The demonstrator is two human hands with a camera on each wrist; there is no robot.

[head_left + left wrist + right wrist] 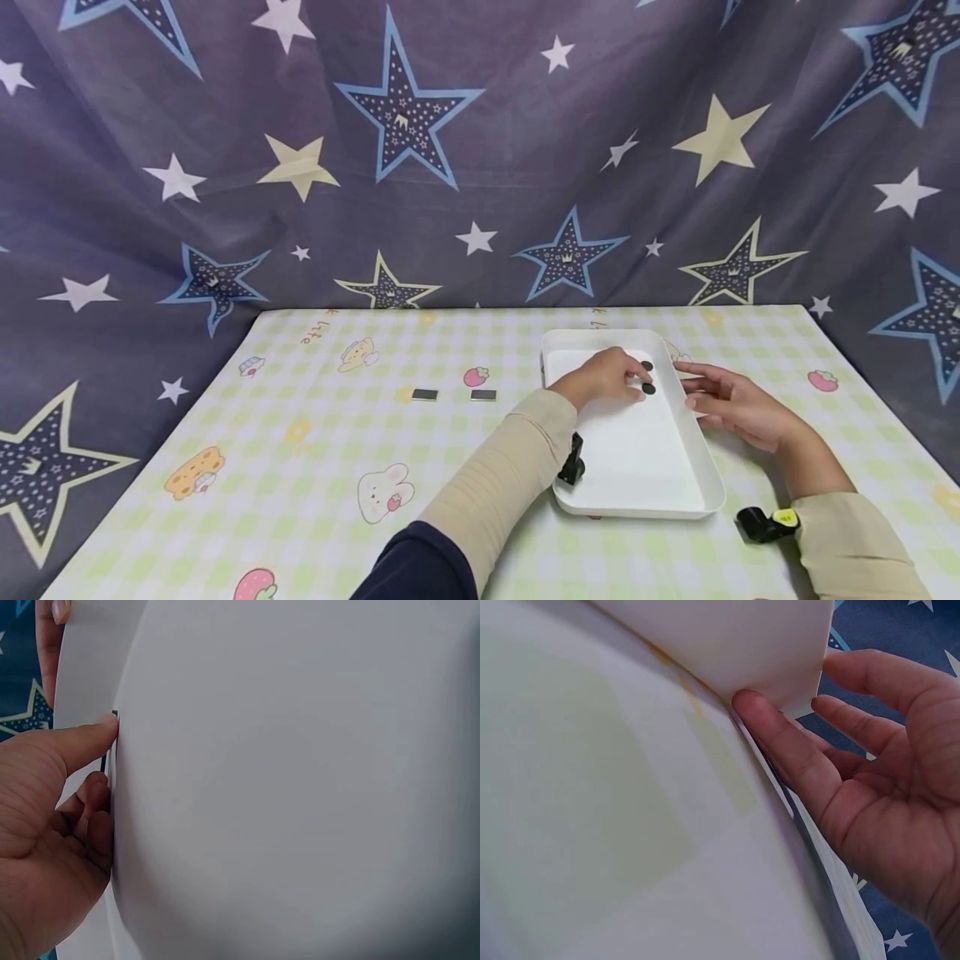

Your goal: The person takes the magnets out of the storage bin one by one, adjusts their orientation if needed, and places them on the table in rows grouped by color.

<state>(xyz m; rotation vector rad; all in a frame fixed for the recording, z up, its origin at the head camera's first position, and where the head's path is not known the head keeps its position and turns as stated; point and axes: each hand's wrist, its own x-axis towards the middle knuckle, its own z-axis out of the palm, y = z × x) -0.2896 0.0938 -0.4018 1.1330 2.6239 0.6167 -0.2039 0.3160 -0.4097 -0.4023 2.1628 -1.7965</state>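
Note:
Inside a white rectangular tray (630, 467), two small black discs lie near the far right part of its floor. My left hand (609, 375) reaches into the tray, and its thumb and a finger close about the nearer black disc (649, 389). The farther black disc (647, 365) lies just beyond the fingertips. In the left wrist view the left hand (52, 787) shows its thumb against a thin dark edge at the tray floor. Outside the tray, my right hand (738, 406) rests loosely extended fingers against the right wall; the right wrist view shows this hand (885, 757) too.
Two small dark rectangular pieces, a left one (424, 395) and a right one (483, 395), lie left of the tray. A checked cloth (300, 500) with cartoon prints covers the table. A star-patterned curtain (480, 192) hangs behind the table's far edge.

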